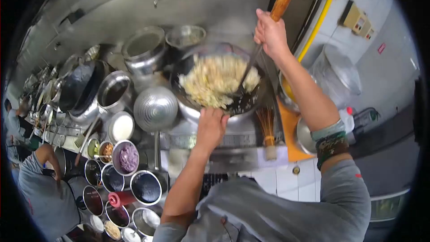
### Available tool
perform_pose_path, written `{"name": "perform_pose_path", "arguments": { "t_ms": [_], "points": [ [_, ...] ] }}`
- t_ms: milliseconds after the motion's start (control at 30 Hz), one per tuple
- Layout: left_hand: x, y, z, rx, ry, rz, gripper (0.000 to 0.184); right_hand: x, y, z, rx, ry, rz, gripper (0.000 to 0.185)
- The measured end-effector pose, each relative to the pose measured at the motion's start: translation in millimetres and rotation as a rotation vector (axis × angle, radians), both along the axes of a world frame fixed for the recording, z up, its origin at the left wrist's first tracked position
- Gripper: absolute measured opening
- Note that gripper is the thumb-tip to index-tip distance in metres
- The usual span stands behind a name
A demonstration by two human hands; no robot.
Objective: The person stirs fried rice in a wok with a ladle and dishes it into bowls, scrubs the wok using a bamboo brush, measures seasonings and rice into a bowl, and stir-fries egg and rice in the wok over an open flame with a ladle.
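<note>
My right hand (271, 36) is closed around a long metal wok spatula or ladle, just below its wooden handle end (282, 3). Its shaft slants down into a dark wok (179, 69), where the working end is partly hidden. Pale yellow-white chopped food (215, 78), blurred by motion, is heaped inside; I cannot tell its kind. At the wok's near edge, my left hand (211, 127) has its fingers wrapped over the rim. A perforated metal strainer (156, 108) lies left of the wok, and a bamboo brush (267, 130) stands to its right.
Metal pots (144, 45) stand behind and left of the wok. Several containers hold ingredients, including sliced purple onion (128, 157), beside a red squeeze bottle (121, 198). A person in grey (49, 192) is at lower left. An orange board (290, 130) lies right.
</note>
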State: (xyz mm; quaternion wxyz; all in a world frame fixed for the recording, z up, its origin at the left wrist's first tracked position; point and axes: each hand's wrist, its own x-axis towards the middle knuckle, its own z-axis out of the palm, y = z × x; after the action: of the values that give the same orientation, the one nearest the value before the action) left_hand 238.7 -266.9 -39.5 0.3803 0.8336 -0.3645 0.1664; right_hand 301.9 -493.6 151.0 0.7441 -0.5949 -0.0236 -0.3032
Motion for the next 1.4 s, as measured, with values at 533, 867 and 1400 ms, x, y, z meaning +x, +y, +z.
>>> {"name": "perform_pose_path", "arguments": {
  "t_ms": [533,867,1400],
  "points": [
    [-11.1,17.9,33.1,0.148,0.073,0.128,0.028,65.0,-10.7,11.5,0.097,-0.106,0.253,0.039],
    [-36.7,9.2,34.3,0.119,0.142,-0.072,0.017,56.8,-4.0,42.6,0.145,0.275,0.179,0.033],
    [17.8,-4.7,-32.0,-0.025,-0.002,0.024,0.016,-17.8,9.7,11.1,0.031,-0.062,-0.075,0.032]
  ]
}}
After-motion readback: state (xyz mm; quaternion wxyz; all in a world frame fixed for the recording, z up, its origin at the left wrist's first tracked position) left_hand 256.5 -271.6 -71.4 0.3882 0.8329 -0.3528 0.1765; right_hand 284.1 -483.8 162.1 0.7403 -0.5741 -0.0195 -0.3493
